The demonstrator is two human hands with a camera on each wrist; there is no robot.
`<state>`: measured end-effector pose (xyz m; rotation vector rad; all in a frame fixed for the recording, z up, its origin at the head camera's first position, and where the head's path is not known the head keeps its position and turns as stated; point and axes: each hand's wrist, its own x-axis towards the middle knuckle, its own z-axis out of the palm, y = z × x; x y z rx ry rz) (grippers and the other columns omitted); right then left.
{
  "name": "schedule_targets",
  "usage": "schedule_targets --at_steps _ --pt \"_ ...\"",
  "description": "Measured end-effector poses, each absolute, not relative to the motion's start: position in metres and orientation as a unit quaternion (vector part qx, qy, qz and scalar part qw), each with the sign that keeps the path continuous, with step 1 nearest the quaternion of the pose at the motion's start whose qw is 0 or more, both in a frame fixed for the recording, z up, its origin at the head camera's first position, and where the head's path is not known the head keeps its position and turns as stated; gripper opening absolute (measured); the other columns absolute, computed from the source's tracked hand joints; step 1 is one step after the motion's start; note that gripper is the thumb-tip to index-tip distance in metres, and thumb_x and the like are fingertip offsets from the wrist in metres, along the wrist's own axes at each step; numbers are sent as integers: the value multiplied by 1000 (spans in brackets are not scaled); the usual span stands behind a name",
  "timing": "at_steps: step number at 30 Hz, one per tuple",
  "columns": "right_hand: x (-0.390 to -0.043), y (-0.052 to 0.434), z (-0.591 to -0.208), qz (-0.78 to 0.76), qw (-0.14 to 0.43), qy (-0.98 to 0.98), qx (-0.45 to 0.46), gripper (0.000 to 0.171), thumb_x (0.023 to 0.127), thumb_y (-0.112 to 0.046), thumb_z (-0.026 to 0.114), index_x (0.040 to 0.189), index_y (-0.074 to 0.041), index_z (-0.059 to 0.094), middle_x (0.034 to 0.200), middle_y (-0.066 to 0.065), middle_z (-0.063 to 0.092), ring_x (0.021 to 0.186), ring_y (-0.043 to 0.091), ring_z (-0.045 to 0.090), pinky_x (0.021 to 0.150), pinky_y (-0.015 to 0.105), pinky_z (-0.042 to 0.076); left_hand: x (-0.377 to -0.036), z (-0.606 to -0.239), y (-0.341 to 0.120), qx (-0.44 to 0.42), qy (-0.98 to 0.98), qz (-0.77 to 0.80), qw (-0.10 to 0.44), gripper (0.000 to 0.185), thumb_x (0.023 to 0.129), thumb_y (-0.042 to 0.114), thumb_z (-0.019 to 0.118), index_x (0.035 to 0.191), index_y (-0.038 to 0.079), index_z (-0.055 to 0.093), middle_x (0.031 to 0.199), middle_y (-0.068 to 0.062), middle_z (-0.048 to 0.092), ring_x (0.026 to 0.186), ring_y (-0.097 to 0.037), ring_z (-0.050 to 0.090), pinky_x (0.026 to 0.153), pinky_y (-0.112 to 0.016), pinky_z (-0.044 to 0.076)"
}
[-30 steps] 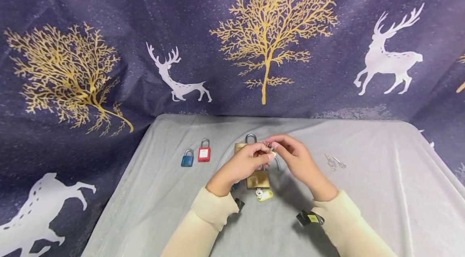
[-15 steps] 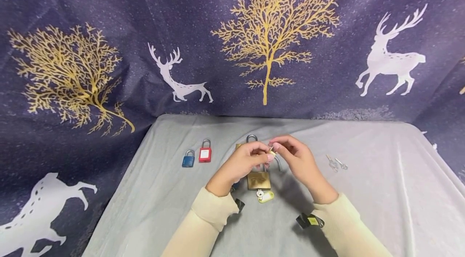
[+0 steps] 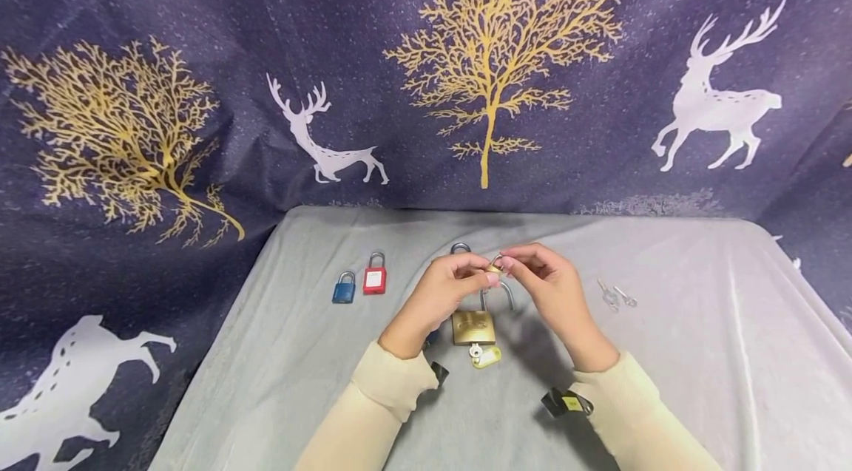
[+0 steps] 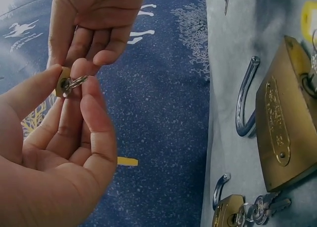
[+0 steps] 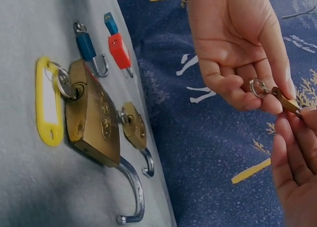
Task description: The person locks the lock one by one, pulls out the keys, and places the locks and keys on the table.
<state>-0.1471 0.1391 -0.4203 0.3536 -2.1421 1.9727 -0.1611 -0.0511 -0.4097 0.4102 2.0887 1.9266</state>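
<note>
- A navy backdrop [image 3: 413,72] is showing gold trees and white deer.
- A pale grey cloth [image 3: 679,353] is covering the table.
- A blue padlock [image 3: 343,288] is sitting at nine o'clock of a red padlock [image 3: 375,275].
- A brass padlock [image 3: 473,326] is gleaming gold, a yellow key tag [image 3: 486,357] lying at its six o'clock.
- Cream sleeves [image 3: 393,390] are covering both arms.

Both forearms, in cream sleeves, are extended from the lower edge of the head frame toward its centre. The left hand [image 3: 444,292] and right hand [image 3: 552,290] are raised, fingertips met; thumb and forefinger of each are closed in a pinch.
</note>
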Motion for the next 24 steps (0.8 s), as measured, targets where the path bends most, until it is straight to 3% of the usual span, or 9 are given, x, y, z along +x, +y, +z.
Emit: schedule_targets --at_steps 7,14,24 --pt "-145 132 -424 684 133 -707 125 15 95 0 66 107 8 70 100 -12 75 87 6 71 80 21 58 -160 -411 -49 150 715 672 126 20 93 9 71 109 -4 68 105 -20 74 85 -6 70 91 -39 59" --pt "-144 126 -426 705 152 -680 130 17 96 1 65 108 11 69 101 -11 76 86 5 71 78 21 58 -159 -410 -46 155 710 679 105 16 94 4 68 106 -7 65 106 -26 73 83 -4 69 81 -25 58" --pt "-139 120 -430 729 147 -650 156 20 98 2 60 112 16 60 102 -7 73 84 5 68 75 21 59 -155 -409 -41 157 705 688 67 14 92 3 69 101 -7 65 95 -26 73 78 -4 68 75 -21 54"
